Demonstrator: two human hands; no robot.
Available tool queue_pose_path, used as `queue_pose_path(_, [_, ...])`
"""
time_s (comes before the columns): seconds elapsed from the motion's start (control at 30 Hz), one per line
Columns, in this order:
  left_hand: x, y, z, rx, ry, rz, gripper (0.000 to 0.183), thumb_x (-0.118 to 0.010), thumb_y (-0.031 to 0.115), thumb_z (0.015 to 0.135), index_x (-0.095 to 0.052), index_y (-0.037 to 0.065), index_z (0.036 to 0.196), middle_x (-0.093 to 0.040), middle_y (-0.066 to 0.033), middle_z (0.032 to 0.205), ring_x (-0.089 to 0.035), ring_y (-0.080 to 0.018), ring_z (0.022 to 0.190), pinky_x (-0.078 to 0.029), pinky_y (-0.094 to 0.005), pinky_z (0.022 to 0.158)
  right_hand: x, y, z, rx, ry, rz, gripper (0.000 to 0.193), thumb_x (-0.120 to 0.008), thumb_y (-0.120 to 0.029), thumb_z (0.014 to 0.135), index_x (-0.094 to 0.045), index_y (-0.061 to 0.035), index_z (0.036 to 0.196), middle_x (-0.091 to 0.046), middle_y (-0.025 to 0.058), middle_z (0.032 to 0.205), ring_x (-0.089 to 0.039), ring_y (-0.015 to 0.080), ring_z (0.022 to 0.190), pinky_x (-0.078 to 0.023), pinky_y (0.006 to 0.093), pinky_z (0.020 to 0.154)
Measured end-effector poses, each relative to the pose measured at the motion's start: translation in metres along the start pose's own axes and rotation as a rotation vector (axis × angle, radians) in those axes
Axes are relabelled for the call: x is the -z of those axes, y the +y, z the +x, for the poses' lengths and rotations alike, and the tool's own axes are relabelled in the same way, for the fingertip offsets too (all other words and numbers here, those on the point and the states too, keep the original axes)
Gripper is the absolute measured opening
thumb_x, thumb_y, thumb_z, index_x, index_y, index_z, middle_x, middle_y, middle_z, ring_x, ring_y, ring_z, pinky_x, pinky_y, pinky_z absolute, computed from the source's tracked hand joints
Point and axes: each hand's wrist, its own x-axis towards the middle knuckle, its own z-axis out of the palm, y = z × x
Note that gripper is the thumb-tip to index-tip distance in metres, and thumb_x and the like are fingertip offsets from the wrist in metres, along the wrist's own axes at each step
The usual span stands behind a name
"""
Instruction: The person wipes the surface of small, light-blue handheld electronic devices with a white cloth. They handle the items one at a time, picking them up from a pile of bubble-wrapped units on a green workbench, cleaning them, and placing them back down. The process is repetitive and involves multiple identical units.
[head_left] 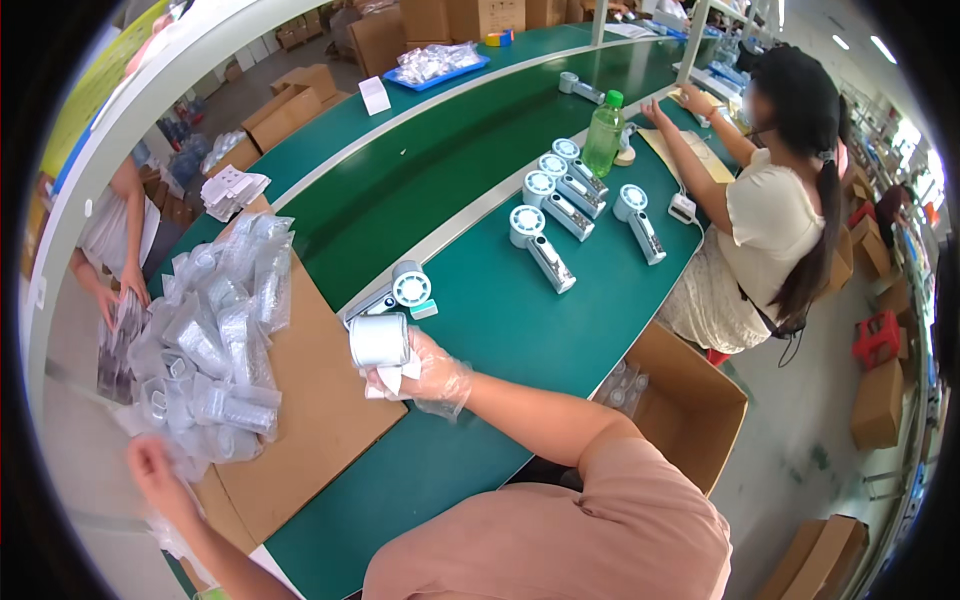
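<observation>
Showing, at lower left, the blurred left hand (158,478) — finger state indeterminable — beside clear plastic pouches (225,340); near centre, the gloved right hand (434,372), fingers grasping a pale cylinder (378,340), probably light, rigid and slippery, best held around its smooth side wall.

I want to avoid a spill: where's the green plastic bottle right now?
In the head view, the green plastic bottle stands upper right of centre on the green workbench, beside the grouped handheld fans and left of the co-worker.
</observation>
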Motion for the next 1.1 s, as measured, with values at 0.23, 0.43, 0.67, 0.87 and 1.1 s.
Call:
queue_pose_path(0.23, [-0.172, 0.071, -0.111, -0.099, -0.657, 0.198, 0.008, -0.061, 0.006, 0.084, -0.057, -0.001, 0.086, -0.054, -0.0151, 0.074, -0.053, -0.0302, 0.067, -0.044, -0.0382, 0.063, 0.006, 0.032, -0.002, 0.092, -0.044, -0.422, 0.049, -0.073, -0.007, 0.074, -0.052, -0.0055, 0.119, -0.062, 0.0057, 0.105, -0.061, 0.0173, 0.099, -0.048, 0.0338, 0.089])
queue_pose_path(0.43, [-0.179, 0.054, -0.152, -0.111, -0.646, 0.218, 0.014, -0.060, 0.001, 0.082, -0.061, -0.001, 0.095, -0.058, -0.0186, 0.088, -0.058, -0.0376, 0.081, -0.046, -0.0425, 0.071, -0.011, 0.019, -0.009, 0.002, -0.027, -0.658, 0.055, -0.070, -0.007, 0.068, -0.051, -0.0045, 0.119, -0.064, 0.0149, 0.101, -0.062, 0.0322, 0.094, -0.049, 0.0376, 0.085])
queue_pose_path(0.67, [-0.178, 0.046, -0.147, -0.210, -0.621, 0.173, 0.009, -0.057, -0.001, 0.081, -0.060, -0.002, 0.090, -0.057, -0.0195, 0.089, -0.056, -0.0378, 0.080, -0.045, -0.0428, 0.071, -0.016, 0.017, -0.010, 0.047, 0.043, -0.721, 0.049, -0.072, -0.009, 0.071, -0.053, -0.0046, 0.116, -0.063, 0.0155, 0.100, -0.063, 0.0292, 0.093, -0.050, 0.0368, 0.082])
queue_pose_path(0.87, [-0.193, 0.012, -0.129, -0.086, -0.644, 0.189, 0.014, -0.062, 0.012, 0.082, -0.059, 0.000, 0.076, -0.059, -0.0192, 0.072, -0.057, -0.0363, 0.071, -0.045, -0.0439, 0.064, -0.003, 0.001, -0.017, -0.116, 0.121, -0.588, 0.039, -0.066, -0.009, 0.083, -0.054, -0.0061, 0.120, -0.061, 0.0042, 0.104, -0.057, 0.0126, 0.095, -0.049, 0.0310, 0.085])
queue_pose_path(1.1, [-0.189, 0.018, -0.108, 0.313, -0.810, -0.084, 0.013, -0.064, 0.013, 0.081, -0.065, 0.001, 0.079, -0.061, -0.0073, 0.068, -0.055, -0.0154, 0.063, -0.045, -0.0318, 0.059, -0.023, -0.062, -0.054, -0.664, 0.220, -0.020, 0.053, -0.065, -0.011, 0.087, -0.044, -0.0027, 0.135, -0.062, 0.0140, 0.104, -0.066, 0.0219, 0.089, -0.058, 0.0363, 0.077])
